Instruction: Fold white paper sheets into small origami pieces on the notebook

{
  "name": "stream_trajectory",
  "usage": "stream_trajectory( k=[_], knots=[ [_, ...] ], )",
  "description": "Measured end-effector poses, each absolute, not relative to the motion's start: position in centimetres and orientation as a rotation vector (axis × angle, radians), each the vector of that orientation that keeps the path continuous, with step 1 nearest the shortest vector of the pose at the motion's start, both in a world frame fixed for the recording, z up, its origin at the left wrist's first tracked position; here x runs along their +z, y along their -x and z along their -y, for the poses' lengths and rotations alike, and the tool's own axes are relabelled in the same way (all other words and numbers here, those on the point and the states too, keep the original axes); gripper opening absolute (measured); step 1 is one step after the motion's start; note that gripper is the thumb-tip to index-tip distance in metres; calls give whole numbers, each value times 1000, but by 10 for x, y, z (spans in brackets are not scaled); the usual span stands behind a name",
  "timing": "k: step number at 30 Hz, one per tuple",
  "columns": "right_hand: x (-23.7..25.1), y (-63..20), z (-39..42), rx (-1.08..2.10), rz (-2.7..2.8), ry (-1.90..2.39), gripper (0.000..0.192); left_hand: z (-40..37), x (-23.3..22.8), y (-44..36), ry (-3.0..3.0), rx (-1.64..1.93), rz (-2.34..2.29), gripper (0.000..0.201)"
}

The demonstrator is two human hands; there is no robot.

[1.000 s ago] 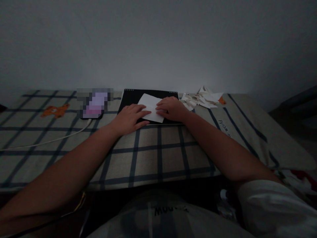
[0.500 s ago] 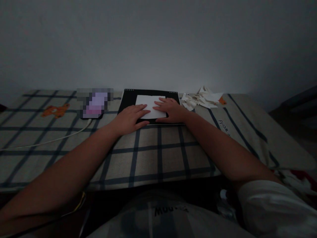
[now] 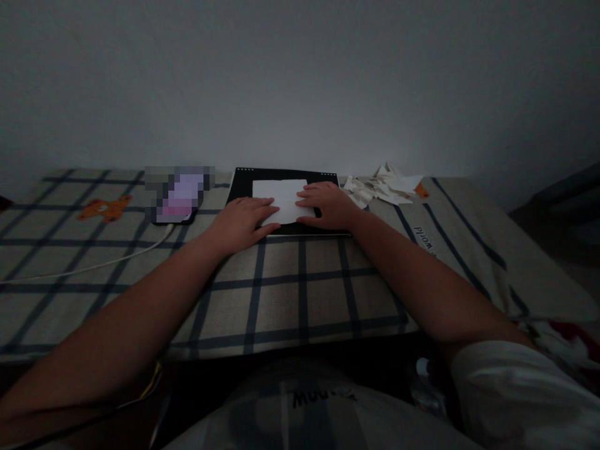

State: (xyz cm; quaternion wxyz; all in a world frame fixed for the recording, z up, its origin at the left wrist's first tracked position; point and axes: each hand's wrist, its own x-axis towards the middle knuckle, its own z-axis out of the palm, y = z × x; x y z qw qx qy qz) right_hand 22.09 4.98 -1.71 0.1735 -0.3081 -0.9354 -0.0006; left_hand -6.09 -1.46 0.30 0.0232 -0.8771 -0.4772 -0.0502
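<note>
A small white sheet of paper (image 3: 285, 197) lies flat on a black board (image 3: 241, 181) with rows of small holes along its far edge, like a calendar back. My left hand (image 3: 240, 224) rests over the paper's left side, fingers stretched out and apart. From the other side, my right hand (image 3: 328, 205) lies on the paper's right edge, its fingers spread and the thumb towards me. Both hands press down from above, and neither is wrapped round anything. Parts of the paper's side edges are hidden under the fingers.
A checked cloth (image 3: 281, 300) covers the table against the wall. Left of the board lies a phone (image 3: 180, 197), its screen blurred, with a white cable (image 3: 117, 259). Crumpled paper strips (image 3: 384, 187) sit at the right. A plastic bottle (image 3: 426, 387) is below the table edge.
The white paper has shifted slightly to the left on the black board. My right fingers have drawn back a little towards its right edge, and my left hand has moved slightly left.
</note>
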Motion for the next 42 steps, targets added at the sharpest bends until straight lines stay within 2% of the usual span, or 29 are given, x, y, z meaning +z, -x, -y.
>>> stream_trajectory(
  k=[4, 10, 15, 25, 29, 37, 42],
  knots=[
    [-19, -223, -54, 43, 2606, 793, 44, 12, 3, 63, 2730, -249, 1459, 56],
    [-21, -224, -56, 78, 2571, 769, 45, 16, 9, 61, 2706, -266, 1515, 57],
    [-20, -225, -56, 94, 2561, 737, 35, 19, 11, 59, 2691, -265, 1579, 53],
    [-17, -224, -52, 85, 2586, 787, 32, 16, 6, 63, 2632, -355, 1622, 58],
    [-14, -223, -52, 61, 2607, 772, 40, 13, 6, 65, 2603, -388, 1636, 56],
    [-3, -216, -44, -140, 2676, 939, 48, 24, 13, 60, 2440, -771, 1538, 40],
    [-1, -209, -37, -238, 2637, 1032, 52, 29, 9, 52, 2500, -724, 1550, 50]
  ],
)
